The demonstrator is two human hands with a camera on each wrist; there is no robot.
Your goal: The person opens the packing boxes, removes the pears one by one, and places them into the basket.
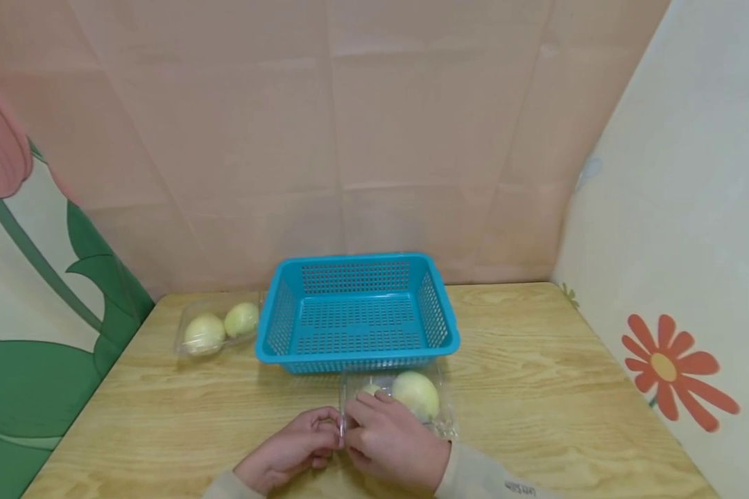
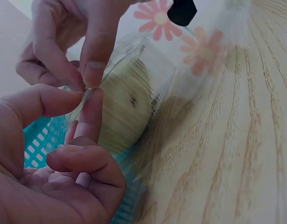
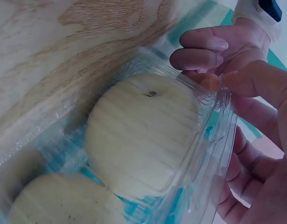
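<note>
- While L hand [image 1: 299, 443] pinches clear box [image 3: 211, 156] at its edge btw thumb & index, R hand [image 1: 393, 440] pinches same edge alongside.
- Box w/ 2 pale fruits [image 1: 415, 396] inside, just in front of blue basket [image 1: 357, 356].
- 2nd box [image 1: 215, 305] w/ 2 more, L of basket.

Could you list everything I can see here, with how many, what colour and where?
Basket: one, blue, towards the table's back
Containers: two, clear, one left of the basket, one in front
Round fruits: four, pale yellow-green, two per container
Table: one, light brown wood grain, underneath
Backdrop: one, pinkish beige, behind the table
Flower-patterned surfaces: two, multicoloured, left and right
Dark objects: one at the top of each wrist view, identity unclear
Sleeves: two, pale, at the bottom
Left hand: one, pinching the front container's edge
Right hand: one, pinching that same edge
</note>
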